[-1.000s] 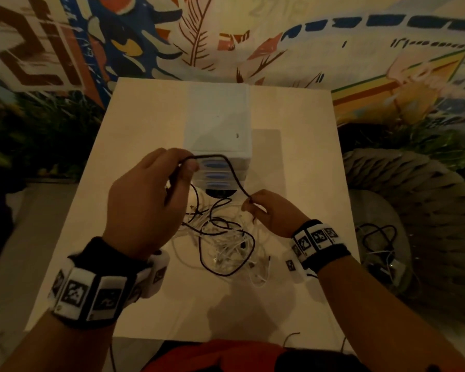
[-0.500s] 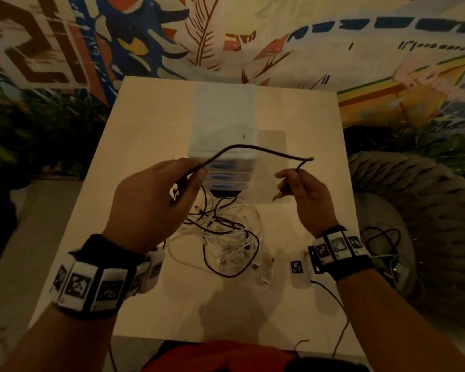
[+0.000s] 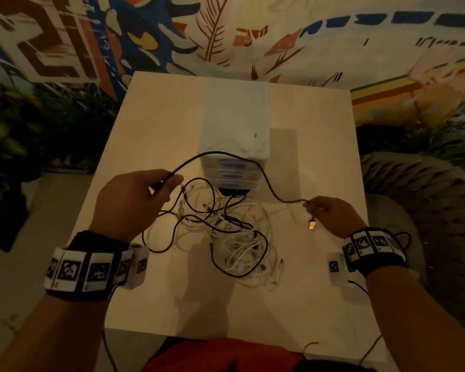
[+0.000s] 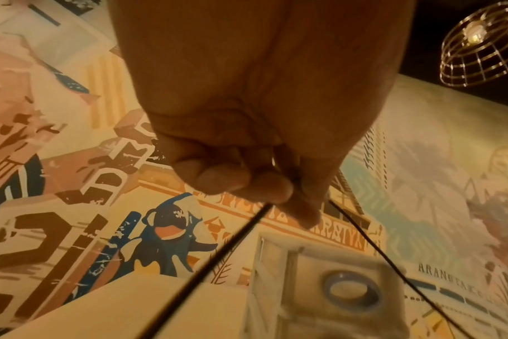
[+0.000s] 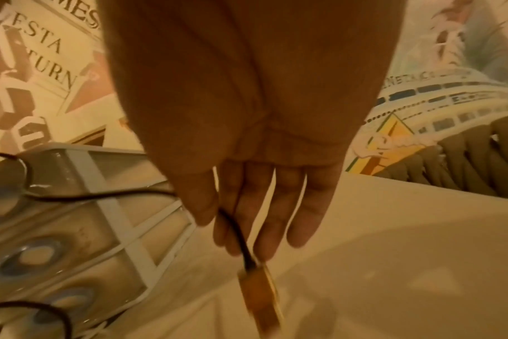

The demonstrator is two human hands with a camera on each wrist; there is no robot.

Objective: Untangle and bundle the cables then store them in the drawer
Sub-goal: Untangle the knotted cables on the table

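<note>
A black cable [image 3: 253, 163] arcs over the table between my two hands. My left hand [image 3: 169, 181] pinches it at the left; its fingers curl round the black cable [image 4: 218, 259] in the left wrist view. My right hand [image 3: 313, 206] pinches the same cable near its end, and the USB plug [image 3: 312, 224] dangles below the fingers. The plug [image 5: 260, 293] looks blurred in the right wrist view. Below the arc, a tangle of white and black cables [image 3: 226, 234] lies on the table [image 3: 156, 130]. Behind it stands a small white drawer unit [image 3: 235, 124] with blue handles, its drawers closed.
A woven chair [image 3: 427, 200] stands close to the table's right edge, with a bit of dark cable [image 3: 406, 237] showing by my right wrist. A painted mural wall runs behind the table. Dark plants [image 3: 24, 135] fill the left. A wire cage lamp [image 4: 479, 43] hangs overhead.
My right hand has moved right and lower, drawing the black cable's end out of the tangle; the plug now hangs free. My left hand has kept its hold in about the same place.
</note>
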